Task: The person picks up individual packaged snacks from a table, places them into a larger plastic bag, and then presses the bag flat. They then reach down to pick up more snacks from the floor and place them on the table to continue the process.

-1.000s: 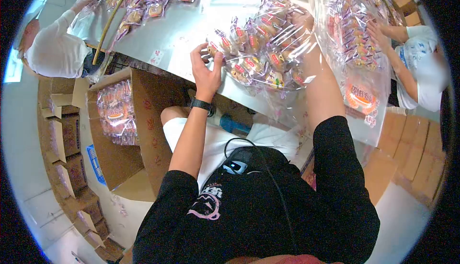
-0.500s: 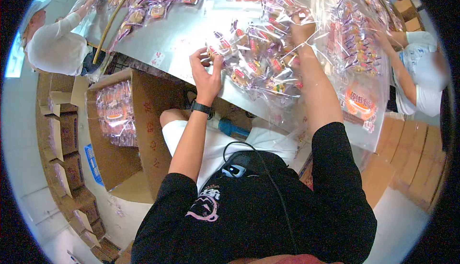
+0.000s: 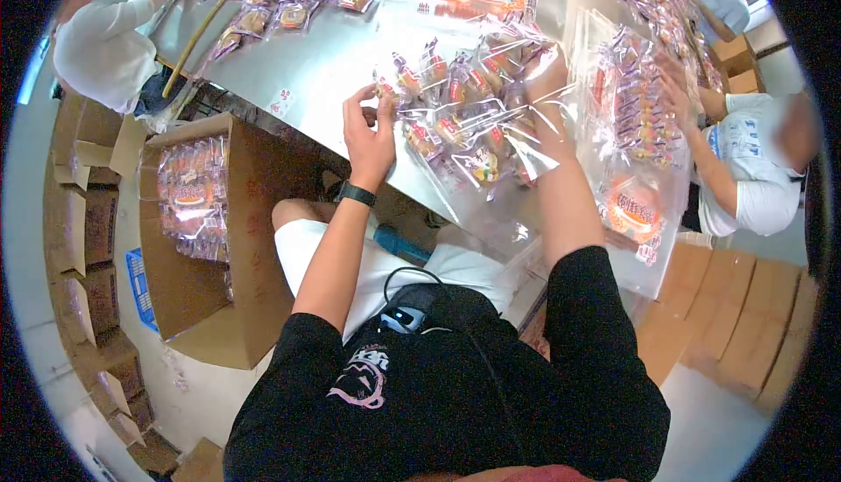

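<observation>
Individually wrapped snacks [image 3: 455,92] with purple-edged, red-labelled wrappers lie in a bunch on the metal table, with shiny clear plastic over them. My left hand [image 3: 370,136] is at the bunch's left side, thumb and bent fingers apart, fingertips against the outermost packet. Behind glare and folds of film, my right hand [image 3: 547,84] is at the right side, its fingers partly hidden and seemingly closed on the clear plastic bag [image 3: 530,145]. Printed clear bags [image 3: 635,211] with orange labels lie flat to the right, with a row of wrapped snacks [image 3: 644,101] showing on them.
An open carton [image 3: 254,246] holding packed bags [image 3: 194,189] stands at lower left. More loose snacks [image 3: 298,0] and a stick [image 3: 206,31] are at the back left. Co-workers stand at left [image 3: 105,53] and right [image 3: 753,149]. Cartons [image 3: 727,307] line the right.
My view has shifted slightly. My right hand has moved a little lower against the bunch, and the clear film has spread and folded around its wrist. My left hand stays beside the packets.
</observation>
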Action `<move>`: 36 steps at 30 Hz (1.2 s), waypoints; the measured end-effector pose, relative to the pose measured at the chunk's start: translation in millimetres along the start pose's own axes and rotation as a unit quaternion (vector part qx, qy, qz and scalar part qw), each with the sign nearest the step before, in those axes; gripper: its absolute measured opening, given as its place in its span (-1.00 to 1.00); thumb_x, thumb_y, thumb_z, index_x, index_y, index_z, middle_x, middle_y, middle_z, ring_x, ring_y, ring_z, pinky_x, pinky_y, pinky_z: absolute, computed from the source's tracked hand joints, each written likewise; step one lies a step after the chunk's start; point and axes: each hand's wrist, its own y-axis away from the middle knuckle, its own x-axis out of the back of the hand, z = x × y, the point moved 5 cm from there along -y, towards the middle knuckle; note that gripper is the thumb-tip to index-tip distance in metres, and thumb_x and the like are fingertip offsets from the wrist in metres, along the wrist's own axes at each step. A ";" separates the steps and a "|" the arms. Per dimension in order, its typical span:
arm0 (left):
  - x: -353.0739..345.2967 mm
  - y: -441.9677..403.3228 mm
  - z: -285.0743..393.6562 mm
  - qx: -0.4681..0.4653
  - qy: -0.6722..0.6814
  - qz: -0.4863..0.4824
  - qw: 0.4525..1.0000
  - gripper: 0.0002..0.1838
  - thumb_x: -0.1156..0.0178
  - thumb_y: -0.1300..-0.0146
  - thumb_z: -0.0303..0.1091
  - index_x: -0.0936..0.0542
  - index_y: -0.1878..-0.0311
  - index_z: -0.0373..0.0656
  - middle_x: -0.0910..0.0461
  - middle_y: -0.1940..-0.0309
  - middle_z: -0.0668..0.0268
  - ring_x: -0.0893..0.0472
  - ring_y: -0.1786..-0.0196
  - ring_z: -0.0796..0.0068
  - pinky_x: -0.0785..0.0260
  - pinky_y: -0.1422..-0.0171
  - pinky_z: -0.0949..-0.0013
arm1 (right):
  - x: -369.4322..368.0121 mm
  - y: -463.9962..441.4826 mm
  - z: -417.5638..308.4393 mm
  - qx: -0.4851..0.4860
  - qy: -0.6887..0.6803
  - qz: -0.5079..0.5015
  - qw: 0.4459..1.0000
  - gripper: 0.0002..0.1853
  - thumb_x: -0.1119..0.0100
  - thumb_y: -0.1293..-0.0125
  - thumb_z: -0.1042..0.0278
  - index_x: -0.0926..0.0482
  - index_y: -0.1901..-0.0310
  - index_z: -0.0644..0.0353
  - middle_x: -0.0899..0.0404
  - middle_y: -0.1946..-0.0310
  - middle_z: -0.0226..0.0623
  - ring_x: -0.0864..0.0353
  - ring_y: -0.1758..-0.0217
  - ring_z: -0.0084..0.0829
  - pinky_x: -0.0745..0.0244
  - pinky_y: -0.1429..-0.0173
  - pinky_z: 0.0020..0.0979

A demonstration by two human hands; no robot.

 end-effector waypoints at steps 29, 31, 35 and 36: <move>5.7 -87.2 -6.8 -0.049 -0.101 -0.022 0.993 -0.80 -0.31 -0.40 -0.37 -0.70 -0.03 -0.20 -0.74 0.14 0.13 -0.70 0.21 0.27 -0.54 0.06 0.22 | 33.1 34.6 -54.8 0.196 0.108 -0.285 0.932 -0.27 -0.42 -0.18 0.44 -0.49 -0.43 -0.09 -0.44 -0.37 -0.03 -0.68 -0.14 0.06 -0.66 -0.18 -0.04; 10.3 -98.5 5.8 -0.081 -0.139 0.002 0.987 -0.82 -0.31 -0.40 -0.37 -0.72 0.01 -0.18 -0.75 0.17 0.15 -0.69 0.27 0.27 -0.54 0.10 0.23 | 14.1 32.1 -39.8 0.228 0.060 -0.279 0.931 -0.29 -0.42 -0.18 0.45 -0.50 -0.41 -0.08 -0.45 -0.35 -0.03 -0.69 -0.13 0.08 -0.66 -0.17 -0.06; 25.6 -26.3 108.2 -0.183 -0.057 0.064 0.979 -0.87 -0.33 -0.37 -0.41 -0.70 0.07 -0.22 -0.75 0.20 0.16 -0.69 0.25 0.28 -0.53 0.14 0.28 | 24.6 41.0 -69.1 0.269 0.086 -0.246 0.927 -0.25 -0.45 -0.16 0.44 -0.48 -0.43 -0.08 -0.46 -0.35 0.01 -0.68 -0.18 0.06 -0.65 -0.19 -0.09; 23.6 16.0 126.5 -0.162 0.023 -0.031 0.986 -0.88 -0.35 -0.31 -0.45 -0.69 0.12 -0.20 -0.72 0.28 0.21 -0.67 0.29 0.30 -0.50 0.19 0.29 | 27.0 44.0 -73.0 0.259 0.095 -0.255 0.927 -0.25 -0.45 -0.16 0.43 -0.48 -0.44 -0.08 -0.45 -0.37 0.01 -0.67 -0.20 0.06 -0.64 -0.21 -0.09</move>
